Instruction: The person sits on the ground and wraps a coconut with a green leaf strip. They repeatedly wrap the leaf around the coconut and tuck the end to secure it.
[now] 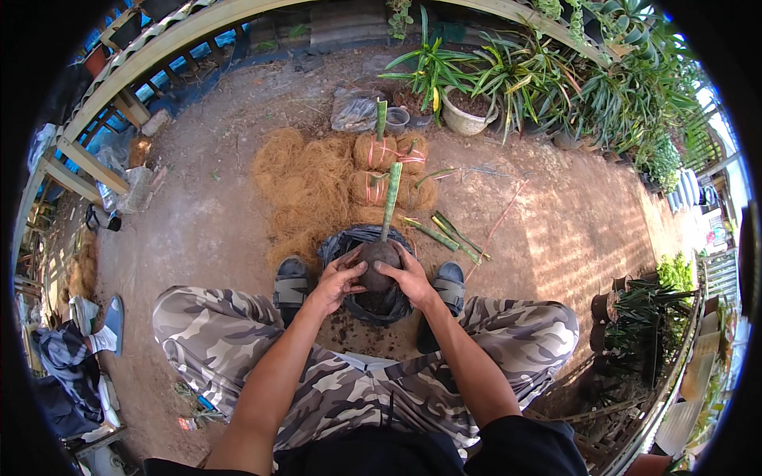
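Between my two hands is a dark ball of soil, with a mottled green snake plant leaf cutting standing up out of its top. My left hand cups the ball's left side, its thumb against the front. On the other side my right hand presses with the thumb and curled fingers. Below the ball, a black plastic bag sits open on the ground between my feet, dark soil inside. Just beyond lie several fibre-wrapped balls tied with pink string, some with leaf cuttings sticking out.
Loose coconut fibre is heaped left of the wrapped balls. Cut leaf pieces and a pink string lie to the right. Potted plants line the back. A person's sandalled foot is at the left. Soil crumbs lie near me.
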A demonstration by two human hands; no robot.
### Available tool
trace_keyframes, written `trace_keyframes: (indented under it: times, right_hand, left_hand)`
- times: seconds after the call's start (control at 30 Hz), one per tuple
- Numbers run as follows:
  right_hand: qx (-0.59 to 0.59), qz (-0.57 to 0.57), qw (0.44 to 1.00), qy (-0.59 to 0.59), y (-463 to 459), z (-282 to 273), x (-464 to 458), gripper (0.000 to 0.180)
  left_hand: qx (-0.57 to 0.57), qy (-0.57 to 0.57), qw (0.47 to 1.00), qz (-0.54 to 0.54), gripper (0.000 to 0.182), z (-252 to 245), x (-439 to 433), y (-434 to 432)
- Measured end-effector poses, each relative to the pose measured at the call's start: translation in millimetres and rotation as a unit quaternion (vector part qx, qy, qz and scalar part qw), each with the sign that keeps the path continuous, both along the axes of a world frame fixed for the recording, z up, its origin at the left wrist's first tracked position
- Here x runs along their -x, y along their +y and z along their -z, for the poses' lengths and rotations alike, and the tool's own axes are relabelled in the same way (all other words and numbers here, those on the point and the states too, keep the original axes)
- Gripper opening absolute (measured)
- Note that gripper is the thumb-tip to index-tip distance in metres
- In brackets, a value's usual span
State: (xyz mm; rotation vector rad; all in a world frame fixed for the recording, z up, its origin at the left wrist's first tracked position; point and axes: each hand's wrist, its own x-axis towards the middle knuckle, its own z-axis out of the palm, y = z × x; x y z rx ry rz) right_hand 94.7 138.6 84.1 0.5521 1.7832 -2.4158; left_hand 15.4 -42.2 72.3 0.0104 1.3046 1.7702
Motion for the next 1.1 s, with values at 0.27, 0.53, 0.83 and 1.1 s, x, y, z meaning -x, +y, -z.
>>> trace_keyframes:
  times: [0.27, 0.53, 0.83, 1.1]
  right_hand:
    - [0.052, 0.043, 0.997, -0.025, 1.4, 15.9, 4.1, 0.062]
    - [-0.251, 0.109, 0.961, 0.038, -39.6, -5.0, 9.6, 0.073]
    - [-0.369, 0.012, 0.910, 0.189, -31.5, -16.6, 26.0, 0.048]
    - [-0.288, 0.043, 0.955, 0.065, -34.9, 10.2, 20.9, 0.026]
  left_hand:
    - [-0.012, -0.007, 1.000, -0.014, 0.059, 4.4, 2.5, 1.7]
    - [-0.116, -0.249, 0.936, -0.220, 0.065, 4.1, -28.1, 36.6]
    - [-0.215, -0.279, 0.904, -0.244, 0.048, 33.0, -37.8, 30.0]
    - [-0.156, -0.292, 0.914, -0.234, 0.043, 48.7, -35.3, 34.7]
